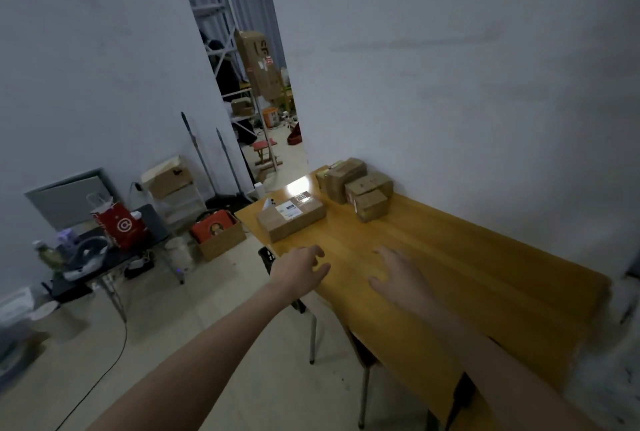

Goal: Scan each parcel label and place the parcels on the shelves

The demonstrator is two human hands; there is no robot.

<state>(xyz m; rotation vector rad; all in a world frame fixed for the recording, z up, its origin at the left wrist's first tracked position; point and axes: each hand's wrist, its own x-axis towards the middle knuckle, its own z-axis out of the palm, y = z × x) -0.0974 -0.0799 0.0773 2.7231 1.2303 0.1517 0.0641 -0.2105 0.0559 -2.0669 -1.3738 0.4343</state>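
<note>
left hand [300,266] fingers loose, empty | right hand [398,276] fingers spread, empty | labelled parcel [291,216] on counter [450,257], apart

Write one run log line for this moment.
left hand: open, empty | right hand: open, empty | labelled parcel: on table, untouched

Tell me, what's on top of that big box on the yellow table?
A white label and a darker printed patch sit on the big box. Their print is too blurry to read, and its underside is hidden.
</note>
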